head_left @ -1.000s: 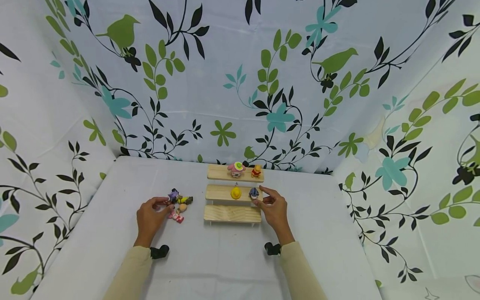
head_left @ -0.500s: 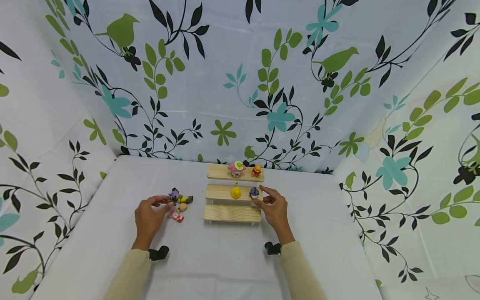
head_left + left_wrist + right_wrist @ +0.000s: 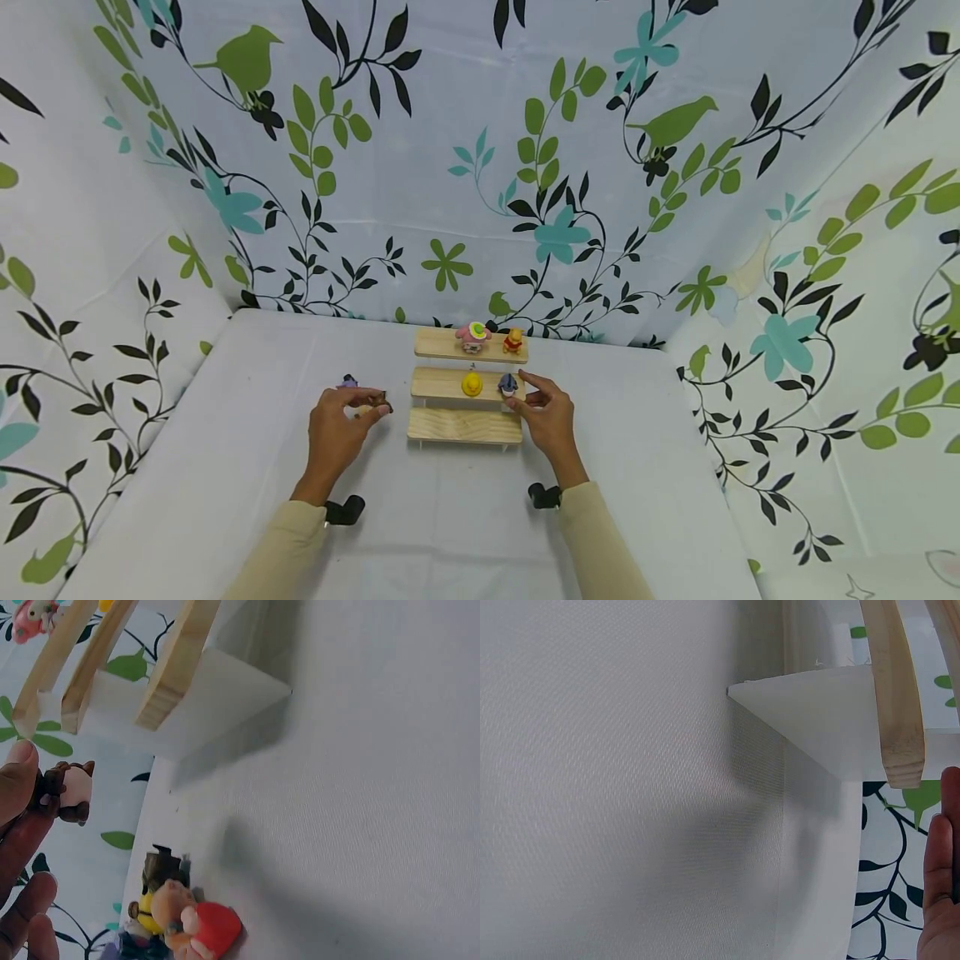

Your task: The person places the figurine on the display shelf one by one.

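Right at the tips of the left grip (image 3: 335, 429), clear of the surface (image 3: 450, 521), the little brown figurine (image 3: 74, 787) is up, pinched between thumb and forefinger! Beneath that grip a cluster of other figurines (image 3: 172, 901) lies close together, and off to its right, near at hand, stands the tiered shelf (image 3: 465, 427). So this looks like the transfer stage: one piece lifted, not yet set down. The next move probably calls for a sideways reach, enough height to clear a tier's edge, then a gentle upright landing. Over at the shelf's right end, the right grip (image 3: 552, 421) has its fingers curled in beside the blue figurine (image 3: 507, 385); whether it pinches wood or toy, I cannot tell. Back to our star: dark brown, chunky, with a rounded pale-pink patch and a small pointed brown tip beside it. Finer detail is too small to call!
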`<action>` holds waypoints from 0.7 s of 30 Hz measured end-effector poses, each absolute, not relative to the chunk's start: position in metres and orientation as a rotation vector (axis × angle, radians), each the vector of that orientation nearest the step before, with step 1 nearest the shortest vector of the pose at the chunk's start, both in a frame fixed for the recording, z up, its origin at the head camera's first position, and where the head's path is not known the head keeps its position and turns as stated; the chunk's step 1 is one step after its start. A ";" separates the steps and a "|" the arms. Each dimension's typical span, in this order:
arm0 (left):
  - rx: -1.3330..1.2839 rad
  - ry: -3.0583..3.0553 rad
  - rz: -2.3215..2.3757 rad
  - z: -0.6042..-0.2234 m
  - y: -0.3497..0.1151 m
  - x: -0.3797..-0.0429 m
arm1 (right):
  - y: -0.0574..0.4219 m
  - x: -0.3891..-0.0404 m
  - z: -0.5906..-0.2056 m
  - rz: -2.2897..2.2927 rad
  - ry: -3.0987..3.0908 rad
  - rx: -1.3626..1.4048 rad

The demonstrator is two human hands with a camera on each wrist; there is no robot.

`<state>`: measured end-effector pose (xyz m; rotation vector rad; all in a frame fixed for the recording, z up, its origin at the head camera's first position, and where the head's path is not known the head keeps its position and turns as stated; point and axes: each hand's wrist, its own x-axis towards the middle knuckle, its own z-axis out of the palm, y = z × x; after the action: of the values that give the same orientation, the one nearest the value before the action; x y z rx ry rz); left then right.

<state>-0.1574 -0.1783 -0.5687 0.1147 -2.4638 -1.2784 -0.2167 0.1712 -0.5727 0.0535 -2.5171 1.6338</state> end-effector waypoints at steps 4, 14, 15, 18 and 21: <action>-0.010 -2.461 -1.264 -0.566 -0.162 -0.157 | 0.171 -0.216 -0.572 1.623 -2.523 0.054; -0.109 -2.495 -1.306 -0.560 -0.119 -0.154 | 0.170 -0.216 -0.571 1.604 -2.527 0.036; -0.112 -2.501 -1.312 -0.559 -0.115 -0.154 | 0.170 -0.216 -0.571 1.604 -2.527 0.037; -0.127 -2.509 -1.340 -0.558 -0.105 -0.154 | 0.170 -0.215 -0.571 1.603 -2.527 0.040; -0.141 -2.510 -1.363 -0.559 -0.096 -0.154 | 0.170 -0.216 -0.571 1.609 -2.529 0.037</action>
<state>-0.1538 -0.0960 -0.5585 -0.1406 -2.5104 -1.3630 -0.2159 0.1698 -0.5710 0.0373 -2.5289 1.6088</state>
